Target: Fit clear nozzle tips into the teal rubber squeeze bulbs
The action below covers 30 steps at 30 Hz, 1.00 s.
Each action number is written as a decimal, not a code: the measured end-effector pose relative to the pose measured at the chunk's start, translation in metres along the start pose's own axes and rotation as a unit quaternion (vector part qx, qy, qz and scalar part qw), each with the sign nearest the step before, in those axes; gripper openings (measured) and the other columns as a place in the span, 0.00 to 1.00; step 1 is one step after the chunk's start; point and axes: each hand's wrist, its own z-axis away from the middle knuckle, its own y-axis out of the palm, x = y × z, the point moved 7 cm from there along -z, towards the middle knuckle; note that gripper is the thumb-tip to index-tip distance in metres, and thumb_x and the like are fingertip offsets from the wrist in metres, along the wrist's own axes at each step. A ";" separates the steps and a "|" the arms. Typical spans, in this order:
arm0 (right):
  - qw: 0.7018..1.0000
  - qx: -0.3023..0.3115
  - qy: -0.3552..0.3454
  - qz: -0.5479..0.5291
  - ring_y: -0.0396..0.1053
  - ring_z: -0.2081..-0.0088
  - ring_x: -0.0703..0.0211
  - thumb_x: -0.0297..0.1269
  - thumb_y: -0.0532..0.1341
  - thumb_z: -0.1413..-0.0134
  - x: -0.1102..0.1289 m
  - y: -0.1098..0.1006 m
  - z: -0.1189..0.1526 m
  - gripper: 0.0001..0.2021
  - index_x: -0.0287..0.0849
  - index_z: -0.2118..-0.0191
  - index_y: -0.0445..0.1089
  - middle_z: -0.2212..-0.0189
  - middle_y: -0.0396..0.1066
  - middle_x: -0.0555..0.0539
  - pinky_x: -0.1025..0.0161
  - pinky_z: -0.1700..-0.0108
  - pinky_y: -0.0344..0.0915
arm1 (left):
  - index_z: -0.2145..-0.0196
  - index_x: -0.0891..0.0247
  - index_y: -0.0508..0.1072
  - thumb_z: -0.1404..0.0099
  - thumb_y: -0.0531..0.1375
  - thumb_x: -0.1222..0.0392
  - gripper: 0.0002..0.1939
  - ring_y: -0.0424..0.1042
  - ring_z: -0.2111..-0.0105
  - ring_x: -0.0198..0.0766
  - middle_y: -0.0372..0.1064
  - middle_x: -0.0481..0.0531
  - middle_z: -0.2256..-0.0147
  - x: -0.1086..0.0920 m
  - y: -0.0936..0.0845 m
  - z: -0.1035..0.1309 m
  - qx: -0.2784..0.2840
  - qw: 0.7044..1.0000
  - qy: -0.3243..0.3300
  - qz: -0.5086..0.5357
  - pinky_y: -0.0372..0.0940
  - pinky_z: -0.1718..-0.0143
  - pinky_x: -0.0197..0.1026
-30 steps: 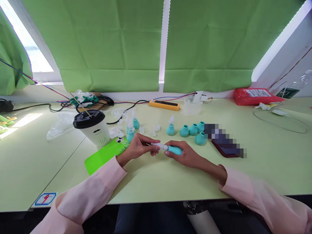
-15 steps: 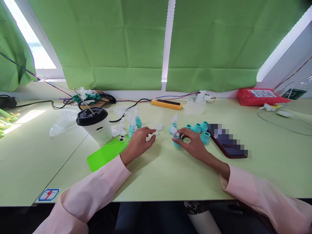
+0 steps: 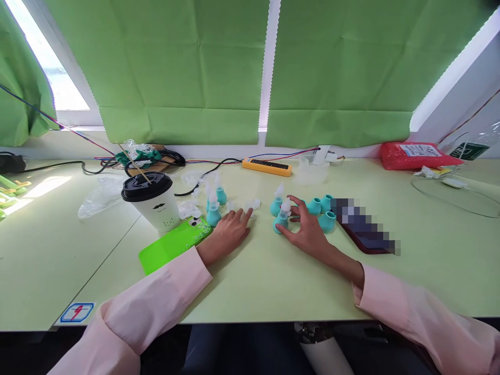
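Note:
My left hand lies palm down with its fingers spread at small clear plastic pieces; whether it presses one is hidden. To its left stand several teal squeeze bulbs fitted with pointed clear nozzles. My right hand is loosely open around a teal squeeze bulb with a clear nozzle. The thumb rests at the bulb's near side, and the index finger is up beside the nozzle. Just behind it stands another nozzled bulb. Several bulbs without nozzles stand right of this hand.
A lidded paper cup with a stick in it stands at left, behind a green phone case. A dark phone lies at right. Along the back are a yellow power strip, cables and a red parcel.
My left hand has gone from a raised finger-and-thumb curl to lying lower over the clear pieces. My right fingers have spread from their pinch at the nozzle; the bulb has shifted slightly left.

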 end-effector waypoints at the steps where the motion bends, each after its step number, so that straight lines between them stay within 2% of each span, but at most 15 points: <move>1: 1.000 -0.010 -0.010 0.008 0.65 0.61 0.53 0.39 0.60 0.60 0.003 -0.002 0.001 0.33 0.43 0.46 0.45 0.59 0.64 0.43 0.54 0.63 0.65 | 0.48 0.68 0.53 0.40 0.46 0.65 0.22 0.60 0.56 0.44 0.60 0.61 0.56 0.001 0.005 0.000 0.011 1.000 0.001 0.002 0.60 0.60 0.43; 5: 0.997 -0.046 -0.056 0.031 0.63 0.60 0.53 0.37 0.59 0.59 0.015 -0.008 0.004 0.31 0.44 0.48 0.46 0.54 0.59 0.42 0.55 0.63 0.65 | 0.48 0.67 0.55 0.42 0.44 0.73 0.23 0.63 0.58 0.40 0.64 0.58 0.59 0.014 0.013 -0.001 0.031 0.998 -0.026 0.043 0.61 0.61 0.39; 8: 0.996 -0.049 -0.063 0.025 0.61 0.58 0.52 0.37 0.59 0.59 0.020 -0.010 0.005 0.31 0.45 0.48 0.46 0.53 0.56 0.42 0.56 0.64 0.65 | 0.46 0.65 0.51 0.42 0.45 0.72 0.25 0.65 0.60 0.39 0.66 0.57 0.60 0.023 0.010 -0.002 0.020 0.994 -0.063 0.086 0.62 0.62 0.39; 10: 0.997 -0.045 -0.058 0.014 0.60 0.58 0.53 0.37 0.59 0.60 0.021 -0.010 0.006 0.31 0.45 0.49 0.46 0.53 0.55 0.42 0.56 0.64 0.65 | 0.46 0.65 0.52 0.42 0.47 0.70 0.24 0.66 0.61 0.39 0.67 0.57 0.60 0.025 0.007 -0.003 0.007 0.991 -0.070 0.113 0.62 0.62 0.40; 12: 0.997 -0.051 -0.054 0.003 0.59 0.57 0.54 0.37 0.59 0.60 0.021 -0.012 0.006 0.31 0.45 0.49 0.45 0.52 0.53 0.42 0.57 0.64 0.66 | 0.48 0.65 0.56 0.42 0.47 0.69 0.22 0.66 0.60 0.39 0.67 0.57 0.59 0.024 -0.001 -0.004 -0.020 0.989 -0.055 0.134 0.62 0.61 0.40; 16: 0.992 -0.096 -0.079 -0.007 0.57 0.55 0.53 0.35 0.60 0.61 0.026 -0.020 0.007 0.32 0.44 0.49 0.45 0.51 0.50 0.41 0.55 0.62 0.65 | 0.56 0.67 0.65 0.41 0.45 0.68 0.17 0.66 0.60 0.37 0.66 0.57 0.59 0.022 -0.031 -0.004 -0.085 0.987 -0.016 0.133 0.61 0.61 0.38; 17: 0.990 -0.108 -0.091 -0.006 0.56 0.53 0.52 0.35 0.60 0.61 0.027 -0.022 0.007 0.32 0.44 0.49 0.45 0.51 0.50 0.41 0.54 0.60 0.64 | 0.59 0.67 0.67 0.41 0.45 0.68 0.16 0.67 0.62 0.37 0.68 0.57 0.62 0.022 -0.037 -0.003 -0.076 0.990 -0.015 0.118 0.61 0.63 0.38; 18: 0.987 -0.122 -0.104 -0.004 0.54 0.52 0.51 0.35 0.60 0.61 0.029 -0.024 0.008 0.31 0.44 0.49 0.45 0.51 0.50 0.40 0.53 0.59 0.63 | 0.62 0.66 0.69 0.41 0.46 0.66 0.15 0.68 0.66 0.37 0.69 0.56 0.66 0.022 -0.039 -0.002 -0.043 0.994 -0.019 0.096 0.61 0.66 0.38; 20: 0.980 -0.148 -0.130 0.004 0.51 0.49 0.49 0.34 0.60 0.61 0.033 -0.027 0.010 0.31 0.44 0.49 0.45 0.51 0.49 0.40 0.50 0.57 0.61 | 0.68 0.66 0.71 0.44 0.49 0.61 0.12 0.68 0.71 0.39 0.69 0.55 0.72 0.023 -0.036 0.002 0.052 0.997 -0.041 0.034 0.60 0.72 0.39; 23: 0.973 -0.170 -0.158 0.020 0.50 0.49 0.48 0.35 0.60 0.61 0.037 -0.030 0.011 0.31 0.44 0.50 0.46 0.51 0.50 0.40 0.47 0.54 0.58 | 0.71 0.66 0.72 0.49 0.54 0.56 0.13 0.68 0.73 0.45 0.69 0.57 0.74 0.027 -0.028 0.012 0.156 0.984 -0.074 -0.041 0.58 0.76 0.40; 26: 0.969 -0.174 -0.172 0.035 0.51 0.49 0.48 0.35 0.60 0.61 0.039 -0.031 0.010 0.30 0.43 0.51 0.47 0.52 0.51 0.40 0.46 0.54 0.57 | 0.71 0.66 0.71 0.48 0.51 0.63 0.10 0.68 0.71 0.45 0.69 0.58 0.71 0.029 -0.022 0.014 0.179 0.979 -0.075 -0.055 0.56 0.77 0.39; 28: 0.964 -0.186 -0.185 0.044 0.52 0.50 0.48 0.35 0.61 0.61 0.042 -0.034 0.013 0.30 0.43 0.51 0.47 0.52 0.52 0.40 0.46 0.54 0.57 | 0.70 0.65 0.71 0.48 0.48 0.69 0.13 0.68 0.71 0.43 0.69 0.57 0.71 0.030 -0.021 0.012 0.171 0.981 -0.075 -0.047 0.55 0.77 0.38; 30: 0.946 -0.218 -0.233 0.052 0.54 0.52 0.49 0.34 0.61 0.62 0.051 -0.039 0.022 0.29 0.46 0.52 0.49 0.53 0.53 0.42 0.47 0.55 0.57 | 0.70 0.65 0.71 0.47 0.46 0.70 0.15 0.68 0.71 0.41 0.69 0.57 0.71 0.031 -0.023 0.010 0.156 0.984 -0.075 -0.035 0.54 0.78 0.37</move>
